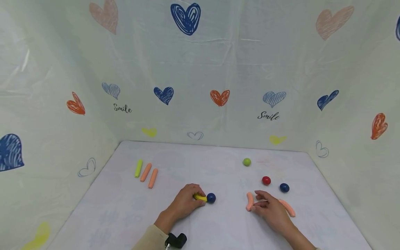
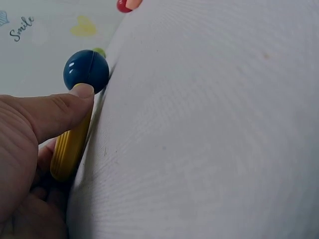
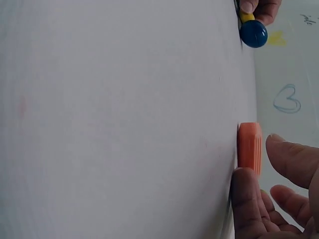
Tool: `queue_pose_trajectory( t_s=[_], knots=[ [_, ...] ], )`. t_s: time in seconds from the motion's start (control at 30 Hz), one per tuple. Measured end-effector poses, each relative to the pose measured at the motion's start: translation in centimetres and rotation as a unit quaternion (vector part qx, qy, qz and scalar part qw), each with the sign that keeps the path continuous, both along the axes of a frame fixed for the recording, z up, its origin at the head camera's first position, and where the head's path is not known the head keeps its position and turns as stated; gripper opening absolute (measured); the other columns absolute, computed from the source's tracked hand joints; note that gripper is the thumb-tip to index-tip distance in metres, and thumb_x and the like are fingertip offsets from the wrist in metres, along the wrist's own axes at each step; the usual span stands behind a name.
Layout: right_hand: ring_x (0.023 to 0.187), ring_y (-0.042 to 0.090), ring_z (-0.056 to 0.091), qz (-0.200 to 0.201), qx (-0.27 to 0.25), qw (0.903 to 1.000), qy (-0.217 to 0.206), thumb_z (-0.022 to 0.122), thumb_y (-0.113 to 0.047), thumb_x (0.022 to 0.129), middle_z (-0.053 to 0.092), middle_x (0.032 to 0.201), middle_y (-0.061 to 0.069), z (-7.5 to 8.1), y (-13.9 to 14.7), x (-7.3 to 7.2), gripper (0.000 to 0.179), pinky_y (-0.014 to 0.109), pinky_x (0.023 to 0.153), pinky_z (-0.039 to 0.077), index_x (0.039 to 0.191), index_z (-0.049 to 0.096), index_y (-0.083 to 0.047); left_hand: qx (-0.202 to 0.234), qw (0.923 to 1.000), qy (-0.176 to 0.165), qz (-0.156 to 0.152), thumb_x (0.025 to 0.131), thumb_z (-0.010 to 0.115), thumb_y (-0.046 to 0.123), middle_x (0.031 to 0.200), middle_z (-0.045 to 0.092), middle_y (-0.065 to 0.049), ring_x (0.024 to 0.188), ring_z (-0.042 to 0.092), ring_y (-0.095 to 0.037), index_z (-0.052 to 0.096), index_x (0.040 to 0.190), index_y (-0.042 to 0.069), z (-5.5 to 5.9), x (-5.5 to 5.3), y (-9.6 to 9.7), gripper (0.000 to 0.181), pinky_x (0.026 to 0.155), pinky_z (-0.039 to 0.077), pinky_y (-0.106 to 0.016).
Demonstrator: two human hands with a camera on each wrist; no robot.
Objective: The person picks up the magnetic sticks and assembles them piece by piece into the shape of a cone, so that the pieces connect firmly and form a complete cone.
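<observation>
My left hand [image 1: 186,201] pinches a yellow ridged stick [image 2: 74,144] low over the white table. A dark blue ball [image 1: 211,198] sits against the stick's far end, and the two appear joined. My right hand [image 1: 271,210] is beside a short curved orange stick [image 1: 250,201] on the table. One fingertip [image 3: 245,181] overlaps the orange stick's lower end in the right wrist view, while another digit stands apart from it. Whether that fingertip touches the stick, I cannot tell. A second curved orange stick [image 1: 287,208] lies partly hidden behind my right hand.
At the left lie a yellow-green stick [image 1: 139,168] and two straight orange sticks [image 1: 146,172]. Toward the right are a green ball [image 1: 247,162], a red ball [image 1: 266,180] and another blue ball [image 1: 284,188]. A heart-printed sheet [image 1: 200,69] walls the table [image 1: 200,163].
</observation>
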State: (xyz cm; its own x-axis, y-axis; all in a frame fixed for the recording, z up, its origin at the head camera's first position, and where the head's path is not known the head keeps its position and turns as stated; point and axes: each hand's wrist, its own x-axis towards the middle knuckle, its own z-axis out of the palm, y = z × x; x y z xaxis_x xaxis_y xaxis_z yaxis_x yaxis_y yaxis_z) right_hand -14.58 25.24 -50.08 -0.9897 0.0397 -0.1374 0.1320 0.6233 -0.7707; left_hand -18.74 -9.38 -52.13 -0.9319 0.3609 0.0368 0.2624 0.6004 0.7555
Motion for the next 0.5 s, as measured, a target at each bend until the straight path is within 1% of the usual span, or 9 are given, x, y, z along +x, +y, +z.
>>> queue_pose_trajectory(
  t_s=[0.1, 0.2, 0.27, 0.4, 0.5],
  knots=[
    [0.098, 0.011, 0.072, 0.007, -0.020, 0.9997, 0.009, 0.086, -0.016, 0.088, 0.068, 0.131, 0.009, -0.1, -0.4, 0.1, 0.063, 0.021, 0.077, 0.057, 0.144, 0.061, -0.008, 0.000, 1.0000, 0.004, 0.001, 0.092, 0.083, 0.023, 0.125, 0.066, 0.001, 0.124, 0.059, -0.024, 0.076, 0.100, 0.024, 0.0, 0.0, 0.0, 0.011, 0.109, 0.048, -0.051],
    [0.100, 0.013, 0.068, 0.009, 0.004, 0.9996, 0.028, 0.087, -0.018, 0.087, 0.067, 0.130, 0.006, -0.2, -0.7, -0.1, 0.064, 0.021, 0.081, 0.056, 0.145, 0.061, -0.010, 0.002, 1.0000, 0.001, 0.003, 0.092, 0.083, 0.022, 0.127, 0.066, -0.001, 0.126, 0.058, -0.025, 0.076, 0.100, 0.023, -0.1, 0.0, 0.0, 0.011, 0.110, 0.047, -0.053],
    [0.105, 0.015, 0.063, 0.009, 0.024, 0.9990, 0.036, 0.089, -0.025, 0.086, 0.066, 0.131, 0.005, -0.3, -0.8, -0.2, 0.068, 0.023, 0.084, 0.054, 0.146, 0.060, -0.011, 0.002, 1.0000, -0.002, 0.005, 0.091, 0.083, 0.022, 0.130, 0.066, -0.002, 0.130, 0.058, -0.027, 0.076, 0.100, 0.023, -0.1, 0.0, 0.1, 0.011, 0.113, 0.046, -0.054],
    [0.115, 0.019, 0.057, 0.015, 0.036, 0.9987, 0.032, 0.091, -0.040, 0.082, 0.063, 0.136, 0.005, -0.8, -1.0, -0.6, 0.078, 0.029, 0.090, 0.050, 0.148, 0.059, -0.012, 0.004, 0.9999, -0.007, 0.007, 0.091, 0.084, 0.022, 0.133, 0.065, -0.005, 0.134, 0.056, -0.030, 0.077, 0.100, 0.023, -0.3, 0.1, 0.1, 0.011, 0.115, 0.044, -0.056],
    [0.119, 0.020, 0.055, 0.020, 0.045, 0.9984, 0.030, 0.091, -0.043, 0.081, 0.062, 0.137, 0.004, -1.1, -1.1, -0.8, 0.081, 0.034, 0.092, 0.049, 0.148, 0.059, -0.012, 0.005, 1.0000, -0.004, 0.006, 0.091, 0.084, 0.021, 0.132, 0.066, -0.004, 0.132, 0.057, -0.029, 0.077, 0.099, 0.023, -0.2, 0.1, 0.1, 0.011, 0.114, 0.045, -0.055]
  ],
)
